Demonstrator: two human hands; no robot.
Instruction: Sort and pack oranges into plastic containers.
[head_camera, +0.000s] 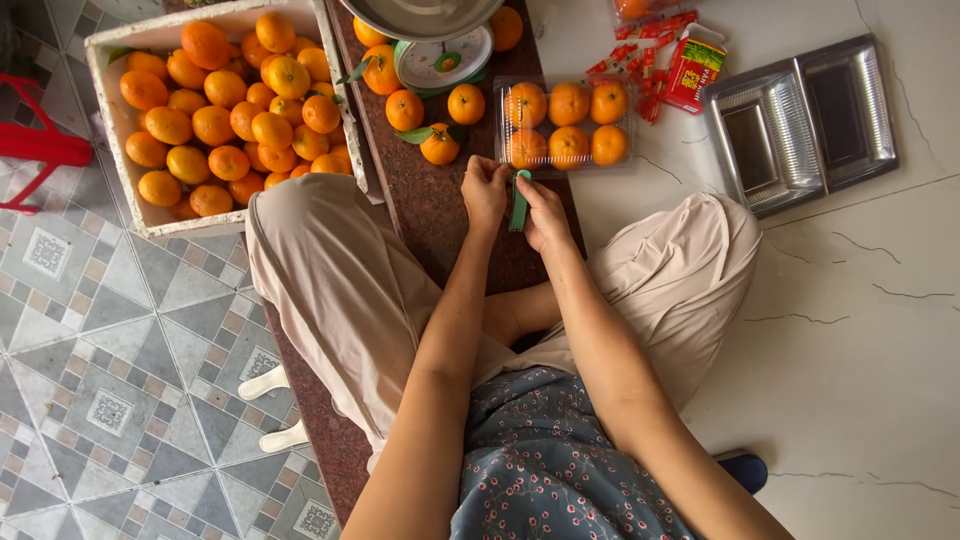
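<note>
A clear plastic box filled with several oranges lies on the floor in front of my knees. Just below its near edge, my left hand and my right hand both pinch a narrow green strip, which runs down from the box's edge between my fingers. Three loose oranges with green leaves lie to the left of the box, close to my left hand.
A white foam crate heaped with oranges stands at far left. A kitchen scale with a metal bowl sits beyond the loose oranges. Empty clear trays lie at right, beside a red packet and small red stickers.
</note>
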